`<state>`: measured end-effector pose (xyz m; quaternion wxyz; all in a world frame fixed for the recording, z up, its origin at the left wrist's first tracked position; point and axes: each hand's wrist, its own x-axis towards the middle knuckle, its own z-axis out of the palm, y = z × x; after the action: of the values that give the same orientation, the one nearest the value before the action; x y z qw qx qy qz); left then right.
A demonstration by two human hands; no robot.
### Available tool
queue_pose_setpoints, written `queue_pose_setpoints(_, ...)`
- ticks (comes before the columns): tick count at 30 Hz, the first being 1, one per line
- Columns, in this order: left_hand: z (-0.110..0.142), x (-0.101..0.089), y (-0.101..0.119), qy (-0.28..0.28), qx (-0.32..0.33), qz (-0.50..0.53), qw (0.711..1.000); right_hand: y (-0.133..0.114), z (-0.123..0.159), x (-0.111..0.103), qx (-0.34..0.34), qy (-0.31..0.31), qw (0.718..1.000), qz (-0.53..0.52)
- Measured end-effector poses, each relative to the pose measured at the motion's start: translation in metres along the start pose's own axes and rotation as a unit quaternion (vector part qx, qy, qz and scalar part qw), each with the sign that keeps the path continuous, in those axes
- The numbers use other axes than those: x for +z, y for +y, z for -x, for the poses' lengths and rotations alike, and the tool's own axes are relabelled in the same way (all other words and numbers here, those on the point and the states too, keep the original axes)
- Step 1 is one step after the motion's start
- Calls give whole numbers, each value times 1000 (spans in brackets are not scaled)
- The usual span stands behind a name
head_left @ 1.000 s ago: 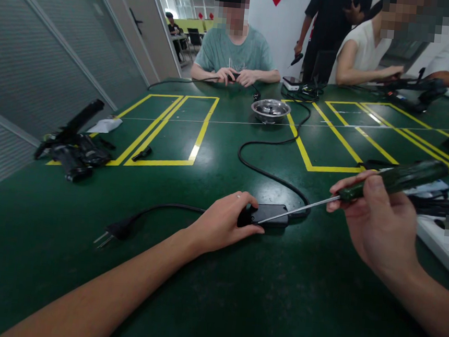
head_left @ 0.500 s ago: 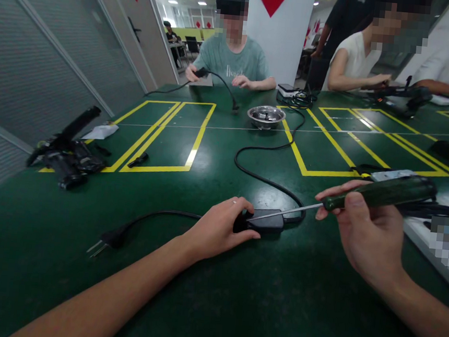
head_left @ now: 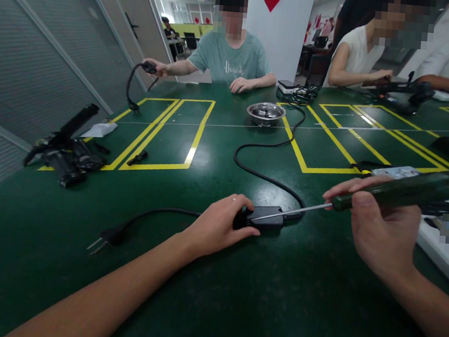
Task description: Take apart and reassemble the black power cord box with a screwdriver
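Note:
My left hand (head_left: 225, 223) grips the left end of a black power adapter (head_left: 269, 217) lying on the green table (head_left: 181, 306). From under that hand a cord runs left to a two-pin plug (head_left: 109, 236). Another black cable (head_left: 263, 174) leaves the adapter's right end and curves away towards the back. In my right hand (head_left: 384, 224) is a screwdriver (head_left: 399, 192) with a dark green handle, its fingers wrapped round it. The thin metal shaft slants down left across the adapter, and its tip is near my left fingers. Whether the tip touches the casing I cannot tell.
A metal bowl (head_left: 266, 114) holding small items stands beyond the adapter. Yellow tape (head_left: 154, 167) marks rectangles on the table. Black gear (head_left: 68, 160) lies at the left, and a white tray (head_left: 437, 250) at the right. Across the table, a person's hand (head_left: 156, 68) holds another corded black piece.
My right hand and the screwdriver handle have moved right and slightly away from the adapter. My left hand stays put. The person opposite has swung their corded piece to the left.

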<state>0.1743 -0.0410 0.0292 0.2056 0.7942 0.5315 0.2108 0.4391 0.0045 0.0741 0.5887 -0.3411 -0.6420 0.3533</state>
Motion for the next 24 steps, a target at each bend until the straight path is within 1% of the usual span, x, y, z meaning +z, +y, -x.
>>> queue_pose_setpoints(2,0,0,0,1,1,0,1000,2,-1,0,2,-1,1000,-10)
queue_pose_setpoints(6,0,-1,1,-4,1,-1,1000,6,-2,1,16,-37,992,-119)
queue_pose_setpoints(9,0,-1,1,-6,-2,-5,1000,5,-1,1,33,-60,984,-162)
queue_pose_setpoints(11,0,-2,1,-5,-3,-5,1000,3,-2,1,42,-61,985,-154)
queue_pose_setpoints(12,0,-2,2,-5,-3,-4,1000,3,-2,1,43,-55,988,-134)
queue_pose_setpoints(16,0,-3,3,-13,0,-2,1000,8,-7,-2,42,-4,999,6)
queue_pose_setpoints(19,0,-3,3,-10,-1,-4,1000,12,-9,-4,55,-1,997,58)
queue_pose_setpoints(21,0,-3,3,-10,-1,-4,1000,14,-9,-4,71,-7,997,36)
queue_pose_setpoints(24,0,-3,2,-11,-2,-3,1000,15,-8,-2,97,-19,994,-56)
